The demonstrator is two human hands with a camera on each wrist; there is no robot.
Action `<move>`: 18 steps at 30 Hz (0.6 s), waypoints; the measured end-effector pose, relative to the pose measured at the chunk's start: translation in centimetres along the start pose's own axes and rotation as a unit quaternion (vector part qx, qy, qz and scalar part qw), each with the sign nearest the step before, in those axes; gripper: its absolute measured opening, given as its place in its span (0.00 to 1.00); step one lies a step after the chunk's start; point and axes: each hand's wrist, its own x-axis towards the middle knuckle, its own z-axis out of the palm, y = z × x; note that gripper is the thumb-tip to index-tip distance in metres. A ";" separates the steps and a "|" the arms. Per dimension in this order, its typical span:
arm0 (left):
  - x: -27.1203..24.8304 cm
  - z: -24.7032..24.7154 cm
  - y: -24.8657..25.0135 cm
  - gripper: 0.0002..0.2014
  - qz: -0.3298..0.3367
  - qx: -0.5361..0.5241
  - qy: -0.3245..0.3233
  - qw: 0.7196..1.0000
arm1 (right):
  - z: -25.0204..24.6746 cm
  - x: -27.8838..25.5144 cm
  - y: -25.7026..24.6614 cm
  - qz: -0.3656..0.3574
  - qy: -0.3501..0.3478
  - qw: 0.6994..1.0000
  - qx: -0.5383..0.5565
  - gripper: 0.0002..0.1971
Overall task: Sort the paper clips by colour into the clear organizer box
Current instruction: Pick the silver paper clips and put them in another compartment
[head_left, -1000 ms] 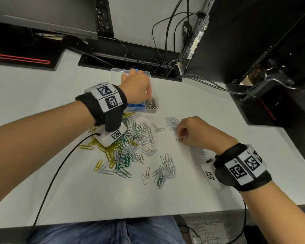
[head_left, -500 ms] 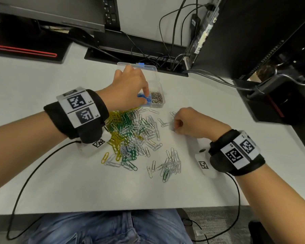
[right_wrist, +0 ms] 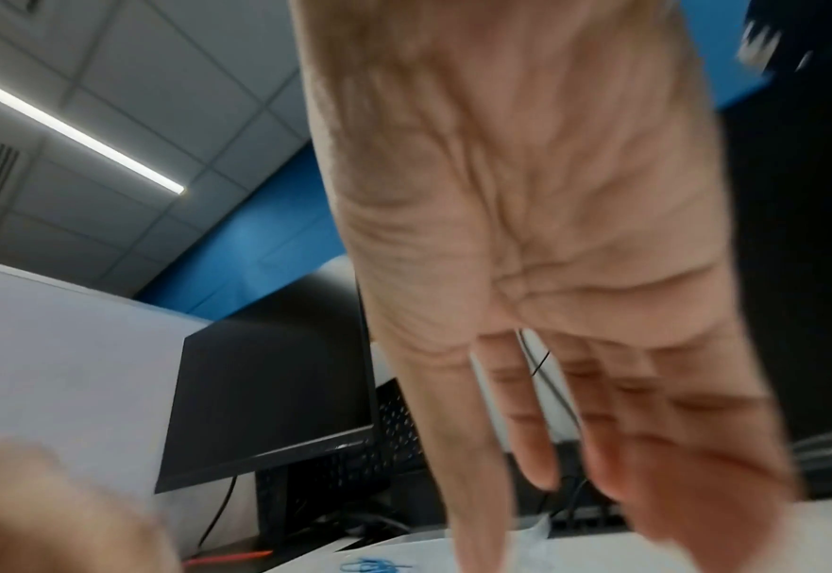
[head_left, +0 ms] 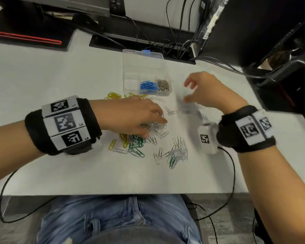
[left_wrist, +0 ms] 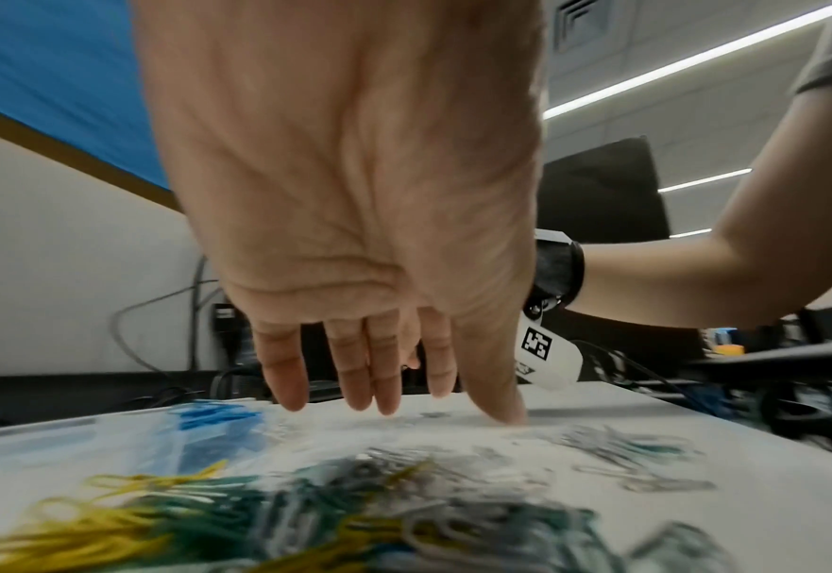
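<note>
Left hand point(head_left: 136, 117), fingers straight, rests on the mixed paper clips point(head_left: 139, 138); right hand point(head_left: 208, 92) hovers, fingers spread. Clips look light, slippery, tangle-prone: pinch 1 by its loop.

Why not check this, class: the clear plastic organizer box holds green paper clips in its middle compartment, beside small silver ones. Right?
Wrong colour. The head view shows blue paper clips in the middle compartment of the clear plastic organizer box, beside the small silver clips.

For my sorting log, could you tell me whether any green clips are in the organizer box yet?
No, the organizer box holds only blue clips and silver clips.
</note>
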 end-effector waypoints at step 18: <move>1.3 0.5 2.2 0.31 0.020 0.139 -0.124 0.982 | 2.7 -3.5 1.3 0.087 -0.125 0.988 0.017 0.12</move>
